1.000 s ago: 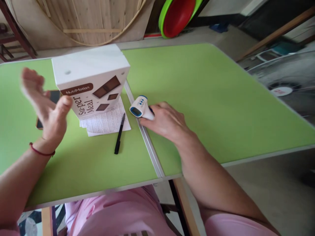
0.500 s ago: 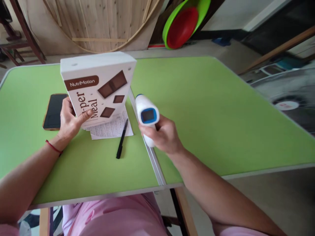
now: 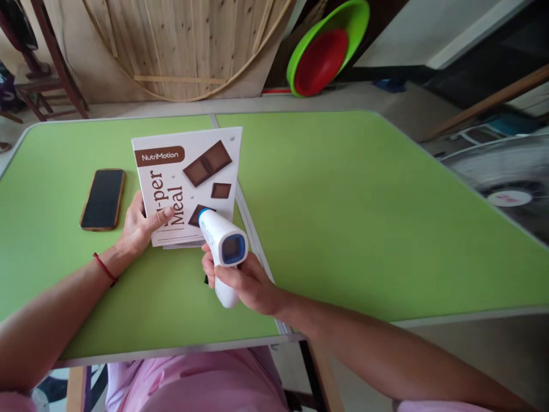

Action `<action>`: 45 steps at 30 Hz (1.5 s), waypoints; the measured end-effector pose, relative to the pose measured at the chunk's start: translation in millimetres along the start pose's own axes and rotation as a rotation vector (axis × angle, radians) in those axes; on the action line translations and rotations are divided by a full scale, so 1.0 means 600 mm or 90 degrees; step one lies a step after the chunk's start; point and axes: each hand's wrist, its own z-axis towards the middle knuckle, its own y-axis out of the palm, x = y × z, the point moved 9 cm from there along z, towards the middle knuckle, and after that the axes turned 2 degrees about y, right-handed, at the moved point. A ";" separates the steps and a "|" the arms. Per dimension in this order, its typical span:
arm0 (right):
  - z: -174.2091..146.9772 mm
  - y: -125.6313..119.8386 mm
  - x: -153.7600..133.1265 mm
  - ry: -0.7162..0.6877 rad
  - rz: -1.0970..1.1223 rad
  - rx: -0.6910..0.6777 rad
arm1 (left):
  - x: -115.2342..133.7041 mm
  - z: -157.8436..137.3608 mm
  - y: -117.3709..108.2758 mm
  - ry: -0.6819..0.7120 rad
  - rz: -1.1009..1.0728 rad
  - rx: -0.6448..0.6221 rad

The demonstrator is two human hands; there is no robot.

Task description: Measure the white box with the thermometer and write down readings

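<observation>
My left hand (image 3: 143,224) grips the lower left edge of a white NutriMotion box (image 3: 201,166) printed with brown chocolate pieces, thumb on its front face. The box stands tilted with its front towards me. My right hand (image 3: 249,280) is wrapped round the handle of a white and blue infrared thermometer (image 3: 221,240). The thermometer's front end points at the lower right of the box, and its dark screen faces me. Below the box shows a strip of printed paper (image 3: 184,244). A black pen is almost wholly hidden behind my right hand.
A phone (image 3: 103,199) in an orange-brown case lies left of the box on the green folding table (image 3: 364,217). A metal seam (image 3: 257,246) crosses the tabletop. Beyond stand green and red basins (image 3: 321,60) and a wooden chair (image 3: 55,80); a fan (image 3: 510,194) is at the right.
My right hand has brought the thermometer left and nearer me, in front of the box's lower corner. The box has turned its face more squarely towards me, hiding its top and most of the paper.
</observation>
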 end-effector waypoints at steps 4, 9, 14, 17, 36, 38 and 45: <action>0.005 0.009 0.003 0.022 -0.011 -0.026 | 0.011 0.001 0.008 0.013 0.034 -0.016; 0.009 0.015 -0.002 0.028 0.005 -0.044 | 0.025 0.001 0.015 0.038 0.047 -0.024; 0.010 0.016 -0.009 0.015 -0.003 -0.052 | 0.023 0.004 0.012 0.050 0.068 -0.023; 0.010 0.015 -0.009 0.007 0.008 -0.050 | 0.021 0.005 0.012 0.063 0.056 -0.029; 0.005 0.007 -0.003 0.029 -0.016 -0.030 | 0.024 0.007 0.018 0.047 0.076 -0.034; 0.005 0.008 -0.004 0.025 -0.018 -0.039 | 0.022 0.007 0.017 0.045 0.069 -0.037; 0.004 0.007 -0.010 0.035 -0.037 -0.047 | 0.017 0.005 0.014 0.048 0.070 -0.046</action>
